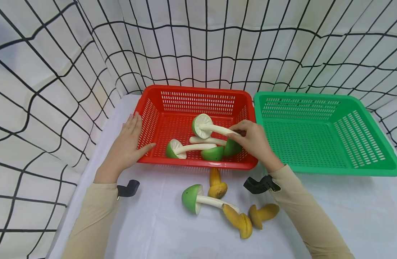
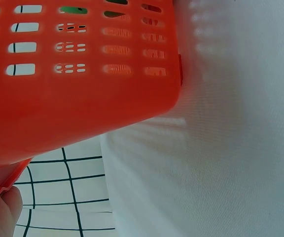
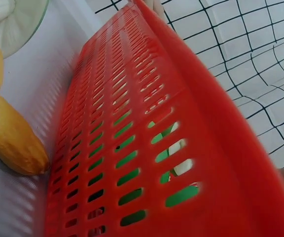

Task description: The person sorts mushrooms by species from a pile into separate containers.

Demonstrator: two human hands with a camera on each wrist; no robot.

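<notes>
Touching the red basket (image 1: 192,163) at its left rim, my left hand (image 1: 125,144) lies with fingers straight. Inside the basket's right half, my right hand (image 1: 252,139) pinches a mushroom (image 1: 202,126) by its stem end, above three others (image 1: 213,153); whether it touches them I cannot tell. I judge it light, stiff and smooth, liable to swivel when held at the tip, the cap probably being heavier; mid-stem, nearer the cap, should hold steadier.
</notes>
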